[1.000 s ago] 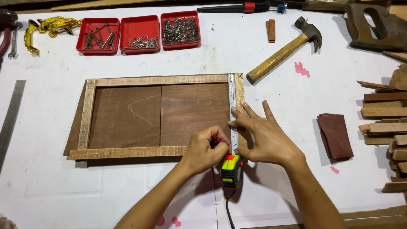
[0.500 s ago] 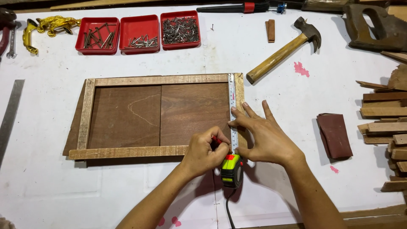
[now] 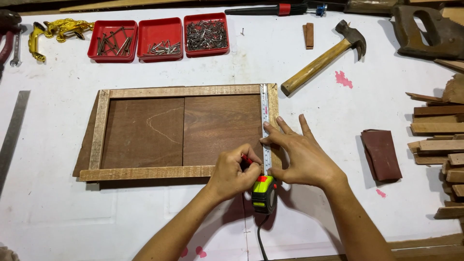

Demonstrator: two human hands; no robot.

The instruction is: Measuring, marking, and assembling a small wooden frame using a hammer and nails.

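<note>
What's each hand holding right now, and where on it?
Left hand pinches a red pencil near its tip. Right hand grips nothing; its fingertips press the tape measure blade onto the wooden frame.

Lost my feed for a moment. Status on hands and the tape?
Left hand grips a red pencil at the tape blade. Right hand pins blade to wooden frame. Tape measure case off the frame's edge. Nothing obstructing.

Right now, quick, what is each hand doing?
Left hand: closed on a thin red pencil, tip beside the white tape measure blade.
Right hand: open, fingers spread, pressing that blade onto the rectangular wooden frame.
</note>
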